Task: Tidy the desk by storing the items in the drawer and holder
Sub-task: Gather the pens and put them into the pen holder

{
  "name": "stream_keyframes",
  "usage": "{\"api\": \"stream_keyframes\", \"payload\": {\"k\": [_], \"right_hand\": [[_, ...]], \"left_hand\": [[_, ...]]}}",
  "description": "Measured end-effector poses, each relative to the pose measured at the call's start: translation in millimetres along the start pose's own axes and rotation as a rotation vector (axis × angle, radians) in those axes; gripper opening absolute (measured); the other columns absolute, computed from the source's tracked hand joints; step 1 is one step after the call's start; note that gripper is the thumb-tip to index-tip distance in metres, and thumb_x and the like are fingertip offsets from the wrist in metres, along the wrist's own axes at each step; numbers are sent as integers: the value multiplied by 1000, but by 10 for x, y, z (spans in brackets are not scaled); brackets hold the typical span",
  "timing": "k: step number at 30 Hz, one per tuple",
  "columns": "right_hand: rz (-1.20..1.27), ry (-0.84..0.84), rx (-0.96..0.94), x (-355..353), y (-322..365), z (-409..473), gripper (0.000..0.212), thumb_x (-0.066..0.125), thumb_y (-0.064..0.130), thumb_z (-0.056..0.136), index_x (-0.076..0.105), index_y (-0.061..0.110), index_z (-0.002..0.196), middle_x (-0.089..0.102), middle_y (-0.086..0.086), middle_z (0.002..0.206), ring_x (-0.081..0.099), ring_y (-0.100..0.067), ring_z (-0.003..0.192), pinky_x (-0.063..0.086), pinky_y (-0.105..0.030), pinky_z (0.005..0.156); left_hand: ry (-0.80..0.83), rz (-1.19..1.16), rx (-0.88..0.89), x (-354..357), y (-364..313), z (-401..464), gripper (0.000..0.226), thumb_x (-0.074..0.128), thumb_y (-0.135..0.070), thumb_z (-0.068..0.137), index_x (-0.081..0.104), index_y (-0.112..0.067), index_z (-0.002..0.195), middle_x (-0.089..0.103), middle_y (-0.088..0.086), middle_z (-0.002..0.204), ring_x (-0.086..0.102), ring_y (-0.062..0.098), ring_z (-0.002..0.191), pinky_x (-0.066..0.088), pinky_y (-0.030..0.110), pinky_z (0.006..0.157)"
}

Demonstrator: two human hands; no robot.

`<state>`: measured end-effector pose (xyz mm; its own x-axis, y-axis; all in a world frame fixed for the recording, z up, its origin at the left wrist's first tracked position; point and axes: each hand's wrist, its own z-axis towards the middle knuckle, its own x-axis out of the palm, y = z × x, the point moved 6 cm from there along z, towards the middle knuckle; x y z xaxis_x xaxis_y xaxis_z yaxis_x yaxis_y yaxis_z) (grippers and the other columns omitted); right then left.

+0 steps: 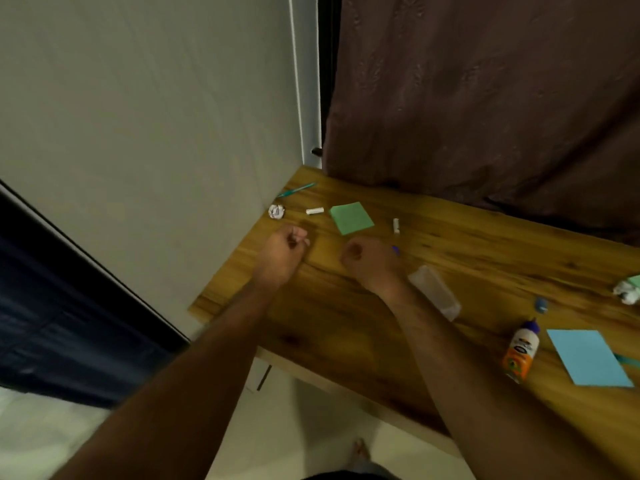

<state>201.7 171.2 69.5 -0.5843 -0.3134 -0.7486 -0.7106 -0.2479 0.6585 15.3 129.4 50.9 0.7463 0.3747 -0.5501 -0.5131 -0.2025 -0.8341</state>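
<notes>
Both my hands hover over the left part of the wooden desk (346, 323). My left hand (287, 245) has its fingers curled in, and I see nothing in it. My right hand (367, 259) is a fist, with a small purple tip (396, 250) poking out of its far side, seemingly a pen. Beyond the hands lie a green sticky note (351, 218), two small white cylinders (314, 211) (396, 225), a crumpled paper ball (276, 212) and a teal pen (296, 189). No drawer or holder is in view.
A clear plastic case (434, 296) lies right of my right forearm. Further right are a glue bottle (521, 351), a blue sheet (588, 358), a small blue object (541, 304) and crumpled paper (628, 292). A wall borders the desk's left side, a brown curtain its back.
</notes>
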Motion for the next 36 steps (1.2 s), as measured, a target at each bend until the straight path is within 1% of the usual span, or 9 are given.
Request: {"api": "stream_keyframes", "payload": {"k": [4,10,14,19,24,28,32,34,36], "right_hand": [[-2,-16,-46,36,85,237,25,57,28,92,65,13,111,64,-6,117,56,-22,112,42,-26,84],[3,-34,6,32,-39,502,27,62,31,90,66,13,109,66,-8,115,60,-22,107,47,-29,86],[-44,-101,56,-15,-186,691,26,63,34,90,66,14,107,66,-9,118,61,-24,110,52,-33,87],[-33,-84,162,108,-295,910,25,62,29,91,66,13,110,64,-8,119,62,-23,109,53,-34,88],[0,-145,210,246,-223,1092,29,63,28,91,64,12,115,61,-12,125,59,-26,115,51,-36,94],[30,-181,238,309,-187,1148,27,64,27,90,66,13,113,62,-10,123,59,-23,113,52,-34,91],[36,-223,274,308,-301,1083,27,65,29,88,67,15,111,65,-6,114,64,-19,101,52,-28,79],[21,-238,288,271,-365,1032,25,64,31,88,67,17,109,66,-3,111,65,-17,96,52,-27,75],[1,-262,285,209,-403,969,23,63,30,88,68,19,107,68,-1,107,65,-14,90,50,-24,71]], "left_hand": [[-41,41,16,-102,30,294,10,63,-18,91,67,-16,100,68,-1,101,63,16,97,46,25,90],[-61,37,12,-115,83,900,14,66,-16,89,68,-12,102,70,4,103,66,21,99,49,32,96],[1,140,34,8,72,1423,21,62,-10,90,67,-2,109,69,16,110,64,30,104,43,27,92],[174,329,-95,221,324,2190,31,55,-13,95,59,-2,125,60,21,124,56,39,114,43,40,99],[233,709,165,481,455,2616,39,57,-25,95,58,-9,130,61,19,125,56,37,115,44,42,95],[279,907,168,693,617,2847,39,54,-31,96,61,-3,122,62,21,119,58,37,112,47,44,91],[260,863,89,829,739,2978,35,51,-20,99,56,5,123,55,27,128,51,43,120,44,45,93],[239,846,96,854,747,2951,28,49,-9,97,60,6,118,58,29,122,54,46,115,47,39,81],[201,871,141,863,651,2899,19,53,0,89,66,10,99,64,33,103,62,49,97,52,47,76]]}}
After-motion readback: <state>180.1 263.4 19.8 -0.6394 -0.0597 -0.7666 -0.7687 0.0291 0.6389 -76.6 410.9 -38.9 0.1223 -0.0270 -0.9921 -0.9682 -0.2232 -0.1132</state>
